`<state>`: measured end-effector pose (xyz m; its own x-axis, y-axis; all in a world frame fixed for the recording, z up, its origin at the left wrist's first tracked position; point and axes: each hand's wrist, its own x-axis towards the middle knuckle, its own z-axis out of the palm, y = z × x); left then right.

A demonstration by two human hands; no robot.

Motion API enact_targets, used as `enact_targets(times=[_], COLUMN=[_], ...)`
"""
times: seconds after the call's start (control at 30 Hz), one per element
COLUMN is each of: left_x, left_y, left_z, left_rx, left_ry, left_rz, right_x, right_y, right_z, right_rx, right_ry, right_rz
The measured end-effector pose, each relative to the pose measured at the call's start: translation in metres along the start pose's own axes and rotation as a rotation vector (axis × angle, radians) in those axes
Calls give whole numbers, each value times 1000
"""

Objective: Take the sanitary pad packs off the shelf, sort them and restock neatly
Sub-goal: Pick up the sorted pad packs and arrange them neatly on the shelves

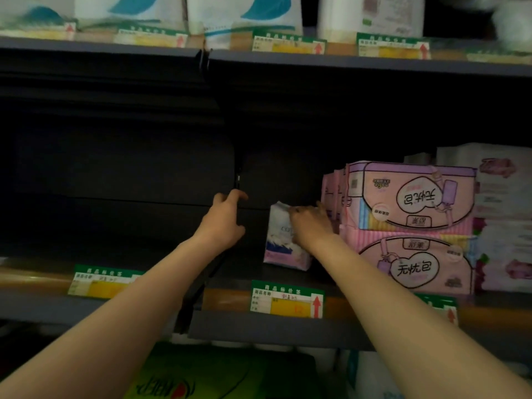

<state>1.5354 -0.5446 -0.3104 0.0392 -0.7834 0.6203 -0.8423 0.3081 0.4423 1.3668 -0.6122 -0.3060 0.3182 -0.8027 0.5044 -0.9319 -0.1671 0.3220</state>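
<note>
Two bare forearms reach into a dark metal shop shelf (pixel 259 326). The right hand (pixel 309 223) grips the top right edge of a small white and pink soft plastic pad pack (pixel 277 243), fingers curled over it. That pack stands upright on the shelf board, just left of the right hand. Touching the right hand's far side is a row of thin pink packs (pixel 331 197) standing on edge, and beyond them two large pink pad packs (pixel 411 226) printed with a handbag drawing are stacked, the upper one upside down. The left hand (pixel 223 220), well left of the small pack, holds nothing; its fingers are loosely curled near the shelf's dark back panel. Below both wrists, green and yellow price labels (pixel 288 299) line the shelf edge.
</note>
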Motion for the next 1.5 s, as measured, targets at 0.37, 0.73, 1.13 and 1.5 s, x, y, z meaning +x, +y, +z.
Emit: enact_targets(times=[0.37, 0.73, 1.13, 1.5], left_x=[-25, -236, -466, -508], left_y=[17, 5, -39, -33], left_z=[1, 76, 193, 221], left_rx=[33, -320, 293, 209], left_ry=[-92, 174, -1216, -1476], left_rz=[93, 254, 223, 301], right_x=[-27, -295, -504, -551], right_y=[6, -1, -113, -118], right_z=[-22, 36, 226, 271], right_rx=[-217, 669, 502, 636], right_ry=[67, 354, -1273, -1171], right_rz=[-11, -178, -666, -373])
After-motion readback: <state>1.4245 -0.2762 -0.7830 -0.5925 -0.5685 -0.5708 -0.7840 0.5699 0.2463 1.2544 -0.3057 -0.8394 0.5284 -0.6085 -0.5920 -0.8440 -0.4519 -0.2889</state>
